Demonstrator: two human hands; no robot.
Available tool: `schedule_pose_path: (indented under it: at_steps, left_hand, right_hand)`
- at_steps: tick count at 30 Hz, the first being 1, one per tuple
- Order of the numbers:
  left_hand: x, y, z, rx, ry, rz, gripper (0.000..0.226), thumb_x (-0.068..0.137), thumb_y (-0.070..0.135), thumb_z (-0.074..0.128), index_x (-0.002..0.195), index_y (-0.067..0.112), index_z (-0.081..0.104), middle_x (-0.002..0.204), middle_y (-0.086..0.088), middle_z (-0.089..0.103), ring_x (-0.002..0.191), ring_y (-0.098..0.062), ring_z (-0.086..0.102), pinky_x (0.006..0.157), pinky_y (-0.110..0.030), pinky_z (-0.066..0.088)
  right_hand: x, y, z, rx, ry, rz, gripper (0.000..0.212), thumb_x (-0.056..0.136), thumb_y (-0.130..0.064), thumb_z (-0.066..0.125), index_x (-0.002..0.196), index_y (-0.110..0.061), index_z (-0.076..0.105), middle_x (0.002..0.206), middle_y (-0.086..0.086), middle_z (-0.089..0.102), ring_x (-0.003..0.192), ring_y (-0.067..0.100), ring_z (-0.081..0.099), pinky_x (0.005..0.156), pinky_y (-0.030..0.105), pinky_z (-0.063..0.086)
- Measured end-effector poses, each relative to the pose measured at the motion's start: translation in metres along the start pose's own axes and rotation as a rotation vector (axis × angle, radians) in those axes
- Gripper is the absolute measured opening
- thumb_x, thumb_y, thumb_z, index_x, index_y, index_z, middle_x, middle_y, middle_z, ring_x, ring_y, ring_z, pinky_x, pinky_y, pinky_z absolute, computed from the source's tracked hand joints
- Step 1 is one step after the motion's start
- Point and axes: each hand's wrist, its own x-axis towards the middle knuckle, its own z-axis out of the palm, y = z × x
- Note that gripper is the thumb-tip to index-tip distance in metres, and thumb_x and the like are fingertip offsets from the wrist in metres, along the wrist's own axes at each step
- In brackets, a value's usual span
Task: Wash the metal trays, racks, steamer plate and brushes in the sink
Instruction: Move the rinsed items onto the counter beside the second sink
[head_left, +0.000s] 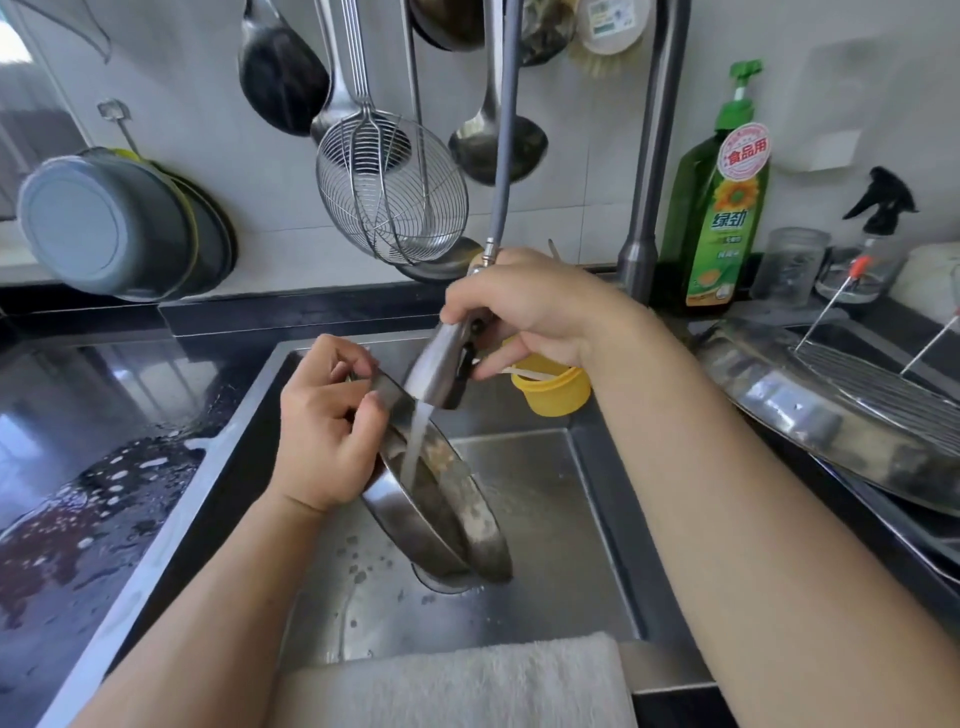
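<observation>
My left hand grips the upper rim of a round metal tray, held tilted on edge over the steel sink. My right hand holds the pull-out spray head on its grey hose just above the tray. A stream of water runs from the head onto the tray's soiled inner face. At the right, a large metal tray with a wire rack in it leans on the counter.
A yellow cup stands at the sink's back ledge. A green dish soap bottle, a jar and a spray bottle line the right counter. Ladles and a wire skimmer hang on the wall. A white towel lies over the front edge. The left counter is wet.
</observation>
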Motion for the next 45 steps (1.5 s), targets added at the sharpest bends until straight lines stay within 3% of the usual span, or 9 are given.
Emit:
schedule_pose_path:
  at_steps: [3,5,8,16,23,27,34,39,45]
  left_hand:
    - [0.001,0.008,-0.002,0.0,0.036,0.014,0.034,0.088,0.017,0.046,0.058,0.016,0.061,0.093,-0.014,0.053,0.084,-0.026,0.053,0.076,-0.023,0.042]
    - [0.001,0.008,-0.001,0.009,0.06,0.002,0.035,0.088,0.016,0.047,0.055,0.013,0.059,0.093,-0.013,0.052,0.082,-0.024,0.05,0.074,-0.022,0.038]
    - [0.0,0.007,0.002,-0.004,0.078,-0.027,0.037,0.086,0.014,0.047,0.052,0.005,0.06,0.096,-0.011,0.051,0.083,-0.025,0.049,0.073,-0.024,0.037]
    - [-0.002,-0.001,0.006,-0.067,0.06,-0.075,0.033,0.083,0.009,0.048,0.054,0.002,0.063,0.1,-0.011,0.055,0.096,-0.031,0.06,0.078,-0.048,0.05]
    - [-0.005,-0.01,0.01,0.109,0.011,-0.317,0.043,0.086,0.026,0.05,0.057,0.003,0.071,0.1,-0.005,0.056,0.096,-0.02,0.057,0.081,-0.01,0.039]
    - [-0.005,-0.012,0.008,0.196,0.031,-0.359,0.041,0.09,0.019,0.055,0.058,0.001,0.072,0.102,-0.001,0.052,0.094,-0.007,0.05,0.078,-0.019,0.039]
    - [-0.001,-0.008,0.005,0.212,0.121,-0.43,0.049,0.094,0.006,0.06,0.048,0.02,0.052,0.101,-0.002,0.05,0.093,-0.013,0.054,0.081,-0.023,0.038]
    - [-0.002,-0.01,0.004,0.129,0.146,-0.345,0.047,0.093,0.011,0.054,0.046,0.018,0.052,0.101,-0.003,0.054,0.09,-0.016,0.056,0.079,-0.01,0.038]
    - [0.001,-0.001,0.0,-0.107,0.149,-0.253,0.044,0.096,0.025,0.05,0.055,0.039,0.057,0.106,-0.002,0.058,0.102,-0.027,0.062,0.086,-0.036,0.049]
  right_hand:
    - [0.005,0.003,0.007,0.151,0.003,-0.018,0.008,0.087,-0.004,0.067,0.085,-0.008,0.06,0.087,0.018,0.063,0.078,0.033,0.07,0.074,0.052,0.063]
    - [0.007,0.004,0.011,0.244,0.024,-0.035,0.011,0.086,-0.003,0.067,0.081,-0.009,0.06,0.082,0.014,0.062,0.08,0.032,0.069,0.073,0.051,0.063]
    - [0.011,0.005,0.014,0.35,0.047,-0.048,0.021,0.086,-0.001,0.067,0.071,-0.012,0.056,0.074,0.009,0.06,0.079,0.03,0.068,0.069,0.047,0.063]
    - [0.016,0.011,0.02,0.27,0.249,-0.084,0.016,0.083,-0.001,0.068,0.079,-0.013,0.059,0.09,0.012,0.066,0.099,0.033,0.071,0.07,0.049,0.064]
    - [0.008,0.006,0.008,0.118,0.092,-0.04,0.015,0.084,-0.002,0.068,0.081,-0.012,0.057,0.088,0.015,0.062,0.087,0.032,0.071,0.067,0.047,0.064]
    - [0.0,-0.001,0.001,0.023,0.024,-0.028,0.021,0.085,-0.001,0.067,0.074,-0.012,0.054,0.084,0.015,0.061,0.076,0.03,0.071,0.07,0.049,0.064]
    - [-0.011,-0.004,-0.017,-0.122,-0.017,0.035,0.018,0.086,-0.003,0.067,0.08,-0.012,0.053,0.082,0.014,0.063,0.083,0.035,0.074,0.071,0.051,0.064]
    - [-0.014,-0.003,-0.03,-0.353,0.131,0.068,0.011,0.084,-0.004,0.068,0.083,-0.01,0.058,0.085,0.012,0.059,0.075,0.026,0.065,0.068,0.048,0.064]
    - [-0.019,-0.008,-0.026,-0.219,-0.04,0.059,0.016,0.087,-0.004,0.068,0.08,-0.01,0.055,0.077,0.011,0.062,0.073,0.028,0.07,0.069,0.049,0.064]
